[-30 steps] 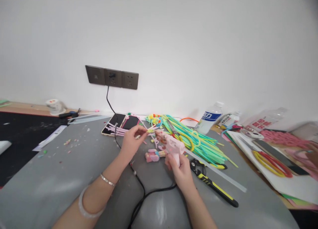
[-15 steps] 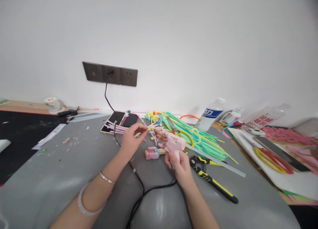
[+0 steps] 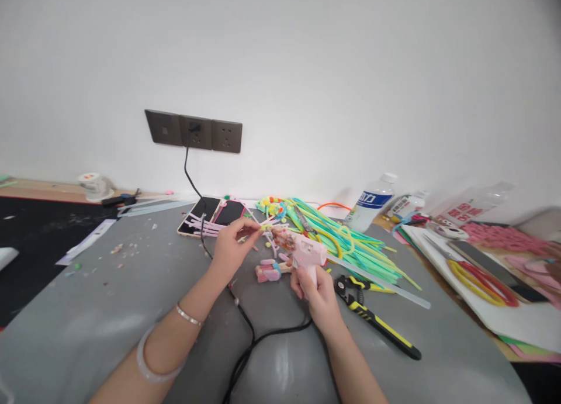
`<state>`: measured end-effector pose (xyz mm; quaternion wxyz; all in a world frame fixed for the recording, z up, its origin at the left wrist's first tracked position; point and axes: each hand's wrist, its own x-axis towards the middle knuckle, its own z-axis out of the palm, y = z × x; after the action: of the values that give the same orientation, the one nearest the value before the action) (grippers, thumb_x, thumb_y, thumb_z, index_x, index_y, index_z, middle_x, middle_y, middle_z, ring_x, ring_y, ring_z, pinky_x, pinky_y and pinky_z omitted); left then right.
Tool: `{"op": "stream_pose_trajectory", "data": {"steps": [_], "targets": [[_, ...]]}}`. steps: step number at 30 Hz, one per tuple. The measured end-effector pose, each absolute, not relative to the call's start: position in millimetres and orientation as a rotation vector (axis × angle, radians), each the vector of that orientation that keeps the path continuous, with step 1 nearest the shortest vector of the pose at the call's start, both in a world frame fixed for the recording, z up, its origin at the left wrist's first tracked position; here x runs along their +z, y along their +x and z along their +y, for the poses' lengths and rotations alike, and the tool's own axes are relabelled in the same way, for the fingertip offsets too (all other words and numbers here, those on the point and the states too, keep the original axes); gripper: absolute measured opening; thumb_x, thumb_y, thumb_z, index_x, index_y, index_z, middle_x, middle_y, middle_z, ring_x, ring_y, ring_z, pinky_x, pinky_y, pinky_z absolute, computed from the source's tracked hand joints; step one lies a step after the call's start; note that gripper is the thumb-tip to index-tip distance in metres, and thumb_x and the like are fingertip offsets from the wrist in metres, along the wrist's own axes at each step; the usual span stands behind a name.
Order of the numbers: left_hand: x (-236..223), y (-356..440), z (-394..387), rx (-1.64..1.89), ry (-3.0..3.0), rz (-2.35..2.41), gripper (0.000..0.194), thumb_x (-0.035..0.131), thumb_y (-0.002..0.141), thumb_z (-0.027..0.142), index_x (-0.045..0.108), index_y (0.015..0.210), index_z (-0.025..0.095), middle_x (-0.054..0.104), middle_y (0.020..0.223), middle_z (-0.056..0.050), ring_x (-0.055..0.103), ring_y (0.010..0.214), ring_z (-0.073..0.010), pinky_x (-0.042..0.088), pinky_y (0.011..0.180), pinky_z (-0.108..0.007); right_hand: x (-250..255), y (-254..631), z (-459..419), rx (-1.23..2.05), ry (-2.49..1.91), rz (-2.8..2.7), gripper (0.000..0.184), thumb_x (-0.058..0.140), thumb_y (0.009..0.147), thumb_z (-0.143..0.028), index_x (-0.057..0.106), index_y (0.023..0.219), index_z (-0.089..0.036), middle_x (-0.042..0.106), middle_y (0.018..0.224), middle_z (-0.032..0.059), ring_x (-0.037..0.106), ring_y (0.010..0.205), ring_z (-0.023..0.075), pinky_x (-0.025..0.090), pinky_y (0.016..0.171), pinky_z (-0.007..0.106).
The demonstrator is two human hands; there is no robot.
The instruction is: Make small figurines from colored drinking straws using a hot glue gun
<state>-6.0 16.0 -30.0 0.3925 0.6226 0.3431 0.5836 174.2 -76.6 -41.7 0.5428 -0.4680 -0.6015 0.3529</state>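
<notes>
My right hand [image 3: 316, 287] is wrapped round the handle of a pink hot glue gun [image 3: 309, 253]. A long translucent glue stick [image 3: 381, 282] sticks out of the gun's back end. My left hand [image 3: 236, 240] pinches a small yellow piece [image 3: 265, 227] between thumb and fingertips, right in front of the gun's nozzle; what exactly it is I cannot make out. The nozzle end is crusted with coloured bits. Below the gun lies a small pink and blue fuzzy figure [image 3: 268, 270]. Lilac pipe cleaners [image 3: 210, 226] lie behind my left hand, across a phone [image 3: 186, 224].
Green and yellow pipe cleaners [image 3: 366, 258] are heaped behind the gun. Black and yellow pliers [image 3: 381, 328] lie to the right. A black cord [image 3: 248, 328] runs over the grey mat. A bottle [image 3: 372, 202] stands by the wall; scissors [image 3: 477, 281] rest on papers at far right.
The gun's nozzle has come slightly closer to the yellow piece, and the glue stick's back end has shifted a little. Both hands keep their grips. The view has tilted slightly.
</notes>
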Motion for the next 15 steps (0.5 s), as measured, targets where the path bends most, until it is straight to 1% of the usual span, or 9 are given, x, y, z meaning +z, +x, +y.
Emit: {"op": "stream_pose_trajectory", "data": {"steps": [8, 12, 15], "targets": [[-30.9, -6.2, 16.0, 1.479, 1.573, 0.88, 0.014, 0.071, 0.08, 0.032, 0.068, 0.08, 0.019, 0.067, 0.078, -0.002, 0.067, 0.072, -0.0164, 0.06, 0.054, -0.024, -38.0, 172.6, -78.6, 0.79, -1.147, -1.464, 0.039, 0.047, 0.095, -0.053, 0.06, 0.077, -0.021, 0.043, 0.049, -0.0029, 0.04, 0.044, 0.015, 0.035, 0.043, 0.027], [-30.6, -6.1, 15.9, 1.474, 1.566, 0.89, 0.014, 0.071, 0.08, 0.033, 0.068, 0.08, 0.019, 0.067, 0.079, -0.002, 0.067, 0.072, -0.0161, 0.06, 0.056, -0.024, -41.7, 172.7, -78.4, 0.699, -1.187, -1.48, 0.038, 0.049, 0.094, -0.051, 0.064, 0.082, -0.017, 0.048, 0.048, -0.0029, 0.042, 0.042, 0.0135, 0.037, 0.043, 0.025], [-29.9, -6.0, 15.9, 1.471, 1.555, 0.897, 0.015, 0.072, 0.079, 0.033, 0.068, 0.08, 0.019, 0.067, 0.079, -0.002, 0.067, 0.072, -0.016, 0.06, 0.056, -0.024, -44.4, 172.6, -78.9, 0.566, -1.231, -1.53, 0.038, 0.049, 0.095, -0.047, 0.068, 0.089, -0.014, 0.056, 0.051, -0.0001, 0.048, 0.043, 0.0149, 0.04, 0.044, 0.026]]}}
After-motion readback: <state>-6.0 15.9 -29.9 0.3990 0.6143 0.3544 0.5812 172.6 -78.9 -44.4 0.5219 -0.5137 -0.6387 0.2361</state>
